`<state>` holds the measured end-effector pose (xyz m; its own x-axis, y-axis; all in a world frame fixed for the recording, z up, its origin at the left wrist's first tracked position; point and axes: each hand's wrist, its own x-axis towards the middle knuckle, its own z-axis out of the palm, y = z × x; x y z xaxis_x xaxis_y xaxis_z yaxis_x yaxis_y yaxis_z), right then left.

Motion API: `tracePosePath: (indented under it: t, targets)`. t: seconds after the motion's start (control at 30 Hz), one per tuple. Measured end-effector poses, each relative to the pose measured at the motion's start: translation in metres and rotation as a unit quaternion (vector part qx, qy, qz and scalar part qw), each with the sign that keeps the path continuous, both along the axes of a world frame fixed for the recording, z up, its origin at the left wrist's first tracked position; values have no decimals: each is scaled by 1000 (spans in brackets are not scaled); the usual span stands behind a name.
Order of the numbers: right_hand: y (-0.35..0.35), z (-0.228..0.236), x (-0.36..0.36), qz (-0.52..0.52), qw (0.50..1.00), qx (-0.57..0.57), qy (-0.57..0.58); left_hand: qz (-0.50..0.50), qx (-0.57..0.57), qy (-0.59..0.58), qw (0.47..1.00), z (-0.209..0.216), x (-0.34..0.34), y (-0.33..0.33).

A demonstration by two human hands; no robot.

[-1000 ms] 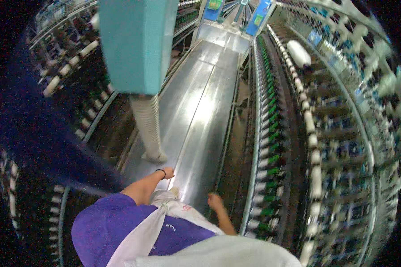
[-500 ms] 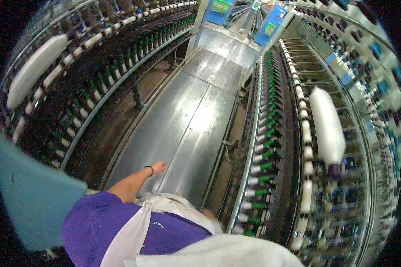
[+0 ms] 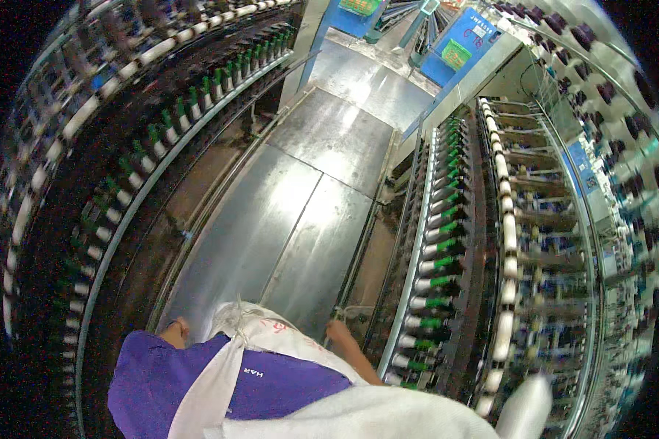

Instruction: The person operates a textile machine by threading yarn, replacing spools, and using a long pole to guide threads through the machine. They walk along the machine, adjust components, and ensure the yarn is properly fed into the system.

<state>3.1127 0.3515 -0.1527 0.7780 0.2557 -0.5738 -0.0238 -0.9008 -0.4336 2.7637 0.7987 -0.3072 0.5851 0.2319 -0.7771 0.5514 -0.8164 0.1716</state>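
Note:
My left hand [image 3: 179, 327] hangs low by the left side of my purple top, partly hidden by my sleeve and too small to show its fingers clearly. To the right of my apron, my right hand [image 3: 335, 331] hangs over the floor by the lower rail of the right machine; motion smears its fingers. Neither hand visibly holds or touches anything. Between them bulges the white apron [image 3: 260, 325], tied with a knot. Nearest my right arm runs a row of green and white bobbins [image 3: 433, 283] on the right machine.
Another machine with a bobbin row [image 3: 170, 132] curves along the left. Metal floor plates [image 3: 271, 219] line the aisle between. White rollers [image 3: 508, 219] run above the right bobbins. A white roving package [image 3: 527, 407] hangs lower right. Blue cabinets [image 3: 458, 47] stand at the far end.
I have moved forward along the aisle. My left hand has swung back from in front to my side, and my right hand has come forward into view. The left roving package has left the view.

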Motion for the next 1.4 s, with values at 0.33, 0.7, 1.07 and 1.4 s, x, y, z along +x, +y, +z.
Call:
tracePosePath:
  t: [0.33,0.7,1.07,1.4]
  targets:
    - [7,-96,298,219,971,-33,93,237,-163,-337,896,118,616,112]
    - [315,39,866,156,980,56,-114,-127,69,-29,989,62,750,237]
    - [339,-6,1101,178,981,-59,45,157,-30,-211,964,94,1367,425]
    - [389,-48,1438,109,991,-43,65,177,-117,-288,934,143,1838,457]
